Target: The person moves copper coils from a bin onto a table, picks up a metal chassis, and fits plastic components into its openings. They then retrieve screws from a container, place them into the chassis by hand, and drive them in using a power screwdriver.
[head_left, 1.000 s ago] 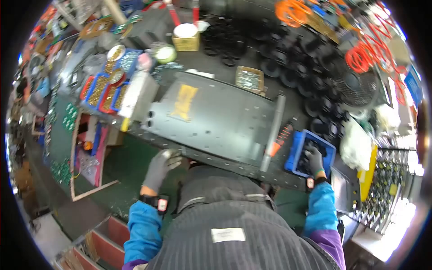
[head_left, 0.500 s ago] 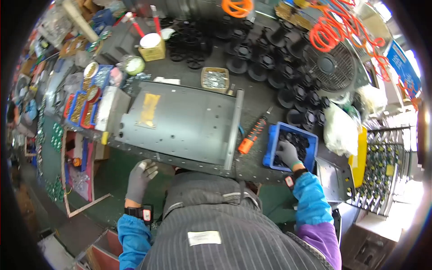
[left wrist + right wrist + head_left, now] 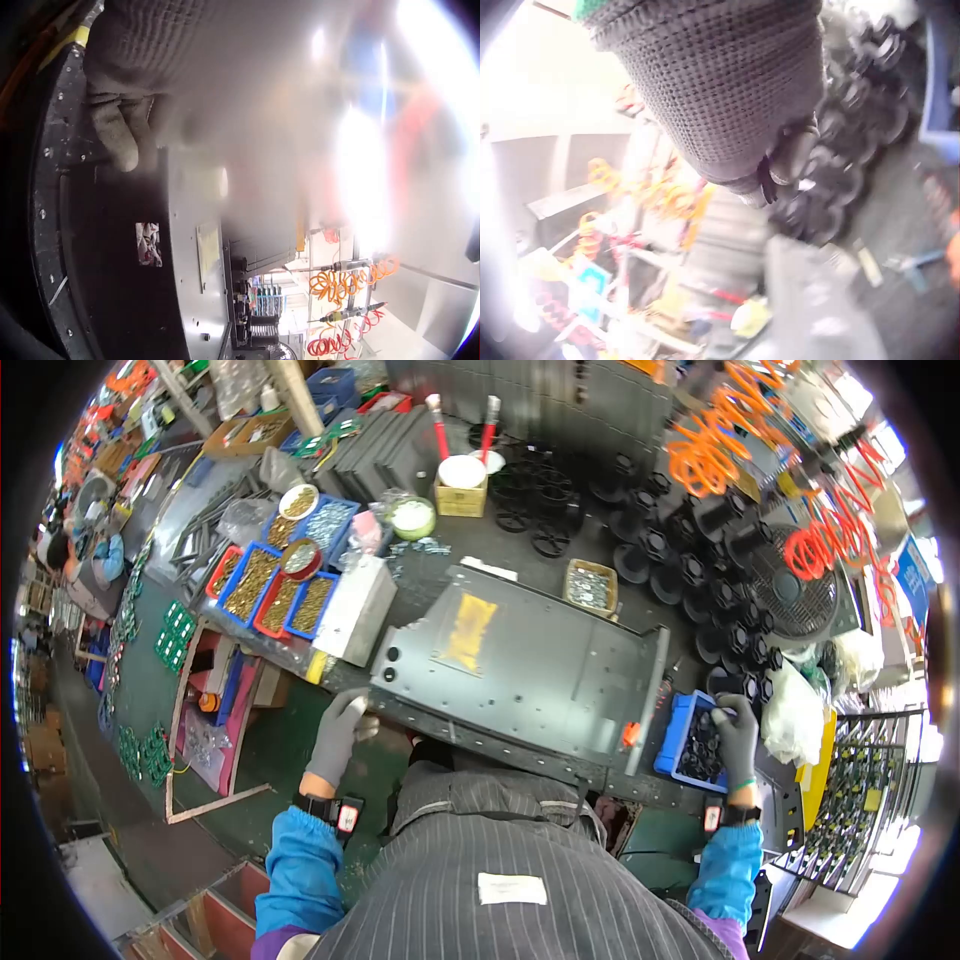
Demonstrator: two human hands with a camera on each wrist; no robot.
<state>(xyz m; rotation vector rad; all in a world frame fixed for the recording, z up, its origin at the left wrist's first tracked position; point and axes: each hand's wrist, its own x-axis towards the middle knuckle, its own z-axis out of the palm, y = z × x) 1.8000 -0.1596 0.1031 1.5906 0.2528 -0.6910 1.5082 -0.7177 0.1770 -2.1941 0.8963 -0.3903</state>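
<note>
Grey-gloved, my right hand [image 3: 738,742] is over the right side of a blue bin [image 3: 674,732] that holds small black parts [image 3: 699,752]. In the right wrist view its fingertips pinch a small black piece [image 3: 766,180]. My left hand [image 3: 336,742] hangs at the bench's front edge, left of a grey metal panel [image 3: 530,695], fingers loosely bent and holding nothing visible. The left wrist view shows its fingers [image 3: 116,139] near the dark bench rail [image 3: 46,214]; blur hides part of that view.
Screw trays [image 3: 250,582] and a white box [image 3: 352,610] stand left of the panel. Behind it is a small tray of metal parts [image 3: 590,587]. Black round parts [image 3: 690,575] and a fan [image 3: 790,592] fill the back right. An orange tool end [image 3: 631,734] shows by the panel's right edge.
My right hand has come up out of the black parts to the bin's right side, with a small black piece in its fingers. My left hand stays by the bench edge. The head view has shifted.
</note>
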